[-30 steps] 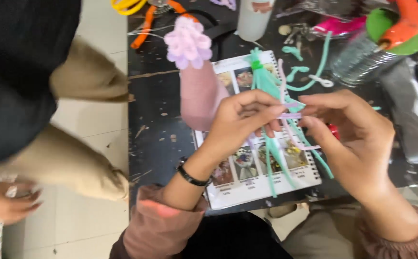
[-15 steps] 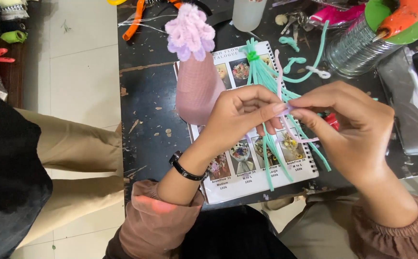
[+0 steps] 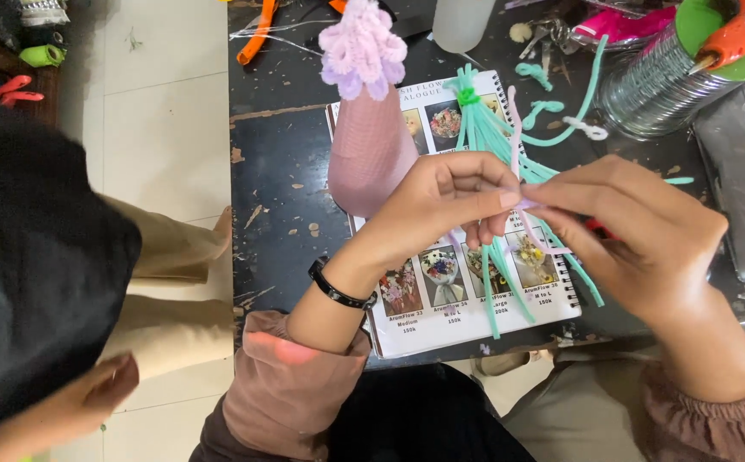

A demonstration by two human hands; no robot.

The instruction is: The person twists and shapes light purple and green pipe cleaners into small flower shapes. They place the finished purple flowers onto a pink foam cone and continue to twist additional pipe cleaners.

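Am holding pale pink pipe cleaner pinched between both hands above catalogue booklet. Left hand gripping upper run at fingertips; right hand closing on same strand, keeping it taut. Teal pipe cleaner bundle lying beneath on dark surface, within reach.
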